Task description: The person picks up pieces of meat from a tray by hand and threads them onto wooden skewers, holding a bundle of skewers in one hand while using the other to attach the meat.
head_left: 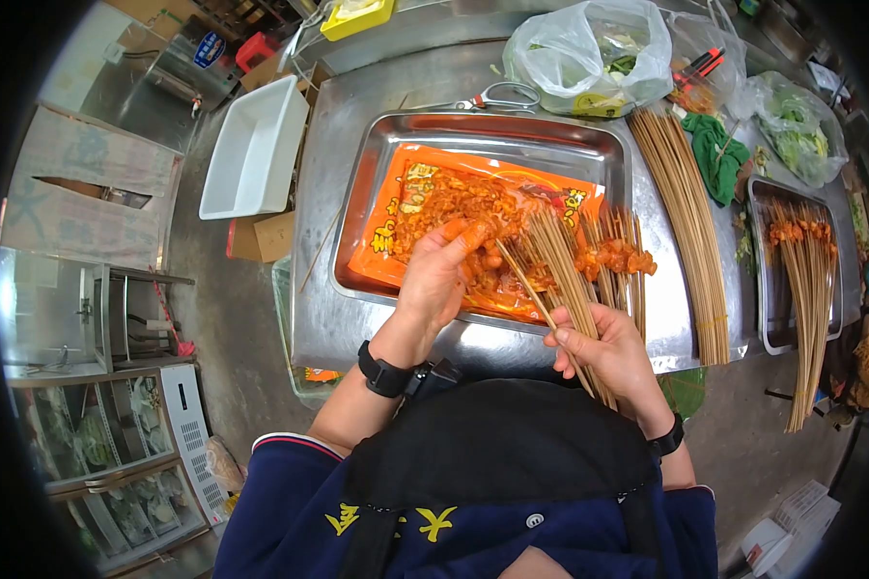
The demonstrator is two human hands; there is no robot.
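My right hand (603,349) is closed round the lower ends of a bundle of wooden skewers (562,265), with one skewer angled apart from the rest. My left hand (439,270) has its thumb and fingers pinched together by the tip of that skewer, over orange marinated meat (454,207); a small piece of meat seems to be between the fingertips. The meat lies on an orange printed bag (388,234) in a steel tray (350,203). Meat-loaded skewers (620,259) rest at the tray's right side, beside the bundle.
Long bare skewers (681,232) lie right of the tray. Farther right, a smaller tray (761,289) holds loaded skewers (803,265). Scissors (502,97), vegetable bags (589,58) and a green cloth (714,154) sit behind. A white bin (251,150) stands left.
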